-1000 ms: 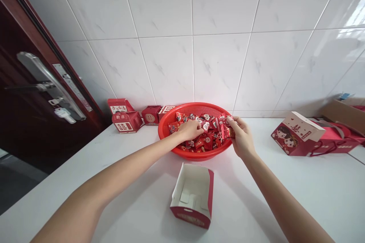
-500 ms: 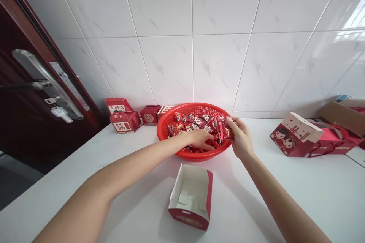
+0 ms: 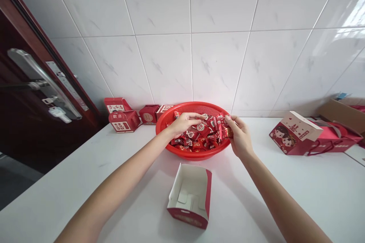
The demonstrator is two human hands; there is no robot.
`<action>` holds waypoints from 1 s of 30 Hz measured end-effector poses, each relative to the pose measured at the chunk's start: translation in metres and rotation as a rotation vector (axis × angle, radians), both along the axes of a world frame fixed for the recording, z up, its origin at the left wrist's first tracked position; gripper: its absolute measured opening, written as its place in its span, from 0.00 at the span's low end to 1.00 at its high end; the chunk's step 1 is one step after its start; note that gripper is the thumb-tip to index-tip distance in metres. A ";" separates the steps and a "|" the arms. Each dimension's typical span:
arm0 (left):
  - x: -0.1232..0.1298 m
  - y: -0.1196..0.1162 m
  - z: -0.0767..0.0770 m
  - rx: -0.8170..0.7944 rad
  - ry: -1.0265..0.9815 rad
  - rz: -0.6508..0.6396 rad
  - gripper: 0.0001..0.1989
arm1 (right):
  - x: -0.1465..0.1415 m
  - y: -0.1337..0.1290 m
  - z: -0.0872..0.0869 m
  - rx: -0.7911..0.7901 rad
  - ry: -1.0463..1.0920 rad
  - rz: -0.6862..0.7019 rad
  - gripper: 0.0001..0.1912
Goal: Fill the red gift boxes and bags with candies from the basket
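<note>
A red plastic colander [image 3: 196, 157] holds a heap of red-wrapped candies [image 3: 199, 144]. Over its left side is my left hand [image 3: 184, 124], fingers stretched out flat and to the right, just above the wrappers. Nothing is plainly gripped in it, though its fingertips partly hide the candies beneath. At the right rim, my right hand [image 3: 240, 136] pinches several red candy packets [image 3: 224, 128] between thumb and fingers. Nearer to me stands an open red and white carton [image 3: 191, 184], with only its bare white inside showing.
Small red printed gift boxes [image 3: 124, 121] stand by the wall at the left. A larger gift box [image 3: 296, 133] with a cord lies at the right, before a brown cardboard box [image 3: 330, 112]. A dark red door [image 3: 28, 102] with a handle and keys is on the left.
My left hand has lifted from the candies at the front of the colander and moved back and left, its fingers straightening. My right hand keeps its packets in nearly the same place.
</note>
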State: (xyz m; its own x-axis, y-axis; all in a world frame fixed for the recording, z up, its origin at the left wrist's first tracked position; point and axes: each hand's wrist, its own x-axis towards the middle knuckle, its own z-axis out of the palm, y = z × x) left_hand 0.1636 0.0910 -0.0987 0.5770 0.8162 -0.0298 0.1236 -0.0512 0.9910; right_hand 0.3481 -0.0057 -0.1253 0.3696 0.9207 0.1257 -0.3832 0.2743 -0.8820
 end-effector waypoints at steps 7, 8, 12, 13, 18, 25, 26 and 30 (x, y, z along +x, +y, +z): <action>-0.010 -0.015 -0.007 -0.044 -0.059 0.098 0.14 | -0.001 -0.002 0.000 -0.006 -0.034 0.003 0.24; -0.011 -0.016 -0.009 -0.031 -0.054 0.120 0.15 | -0.001 -0.002 0.001 -0.008 -0.051 0.014 0.24; -0.013 -0.023 -0.015 0.111 -0.018 0.202 0.16 | -0.001 -0.003 0.003 -0.019 -0.116 0.073 0.26; -0.014 -0.026 -0.015 0.144 -0.012 0.207 0.16 | -0.001 -0.004 0.004 -0.020 -0.128 0.085 0.26; -0.018 -0.046 -0.007 0.173 -0.058 0.215 0.20 | -0.007 -0.012 0.013 -0.044 -0.177 0.252 0.25; -0.024 -0.074 0.007 0.150 -0.255 0.301 0.19 | -0.021 -0.033 0.028 -0.047 -0.222 0.392 0.22; -0.025 -0.077 0.008 0.136 -0.276 0.308 0.20 | -0.022 -0.035 0.029 -0.045 -0.234 0.404 0.21; -0.035 -0.091 0.014 0.114 -0.352 0.300 0.18 | -0.026 -0.044 0.031 -0.033 -0.290 0.430 0.19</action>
